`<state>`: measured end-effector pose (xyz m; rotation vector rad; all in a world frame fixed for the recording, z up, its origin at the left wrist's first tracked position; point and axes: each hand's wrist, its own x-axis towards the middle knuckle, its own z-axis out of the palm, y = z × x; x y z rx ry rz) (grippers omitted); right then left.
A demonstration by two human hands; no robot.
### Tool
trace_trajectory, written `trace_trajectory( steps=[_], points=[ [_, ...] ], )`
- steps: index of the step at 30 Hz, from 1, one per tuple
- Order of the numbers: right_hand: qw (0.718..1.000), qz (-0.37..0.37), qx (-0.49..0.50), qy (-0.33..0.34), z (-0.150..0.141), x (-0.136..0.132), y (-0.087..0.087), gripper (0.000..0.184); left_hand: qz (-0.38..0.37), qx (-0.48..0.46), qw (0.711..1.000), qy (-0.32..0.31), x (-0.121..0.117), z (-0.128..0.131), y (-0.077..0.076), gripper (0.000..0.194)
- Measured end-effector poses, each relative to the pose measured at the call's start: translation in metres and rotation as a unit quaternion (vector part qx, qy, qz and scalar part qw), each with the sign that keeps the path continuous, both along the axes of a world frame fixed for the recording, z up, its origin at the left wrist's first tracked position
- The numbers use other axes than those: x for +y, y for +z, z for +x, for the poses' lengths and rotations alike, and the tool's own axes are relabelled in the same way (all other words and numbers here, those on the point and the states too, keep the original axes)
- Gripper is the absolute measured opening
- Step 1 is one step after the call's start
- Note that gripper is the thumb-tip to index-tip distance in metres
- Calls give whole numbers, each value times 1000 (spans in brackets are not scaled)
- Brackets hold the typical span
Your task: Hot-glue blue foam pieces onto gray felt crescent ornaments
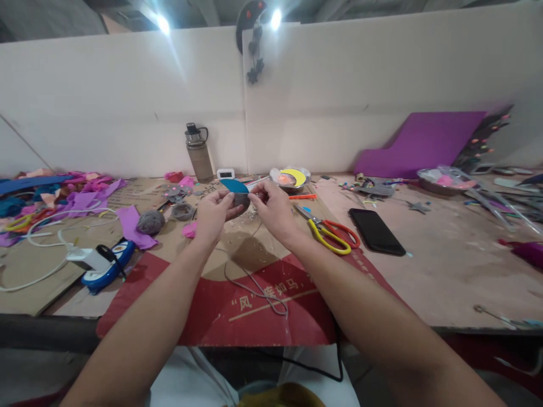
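Observation:
Over the middle of the table both hands meet. My left hand (215, 213) pinches a small piece made of a blue leaf-shaped felt (234, 185) on top and a grey felt part (241, 199) under it. My right hand (274, 209) is closed in a pinch at the right edge of the same piece. A thin grey thread (258, 291) runs from under the hands down across the red and brown cardboard (237, 305).
Yellow and red scissors (333, 233) and a black phone (375, 232) lie to the right. A grey yarn ball (150, 222), purple felt scraps (89, 199), a blue tape measure (108, 270), a white charger with cable (87, 258) lie left. A water bottle (199, 152) and bowl (291, 178) stand behind.

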<state>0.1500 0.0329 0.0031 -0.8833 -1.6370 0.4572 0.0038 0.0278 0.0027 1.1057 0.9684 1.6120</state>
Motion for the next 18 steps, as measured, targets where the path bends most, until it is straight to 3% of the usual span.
trace_trajectory(
  steps=[10, 18],
  points=[
    [1000, -12, -13, -26, 2, -1, 2, 10, -42, -117, 992, 23, 8, -7, 2, 12],
    [995, -50, -70, 47, -1, -10, 4, 17, -61, -174, 981, 59, 18, -21, 5, 14]
  ],
)
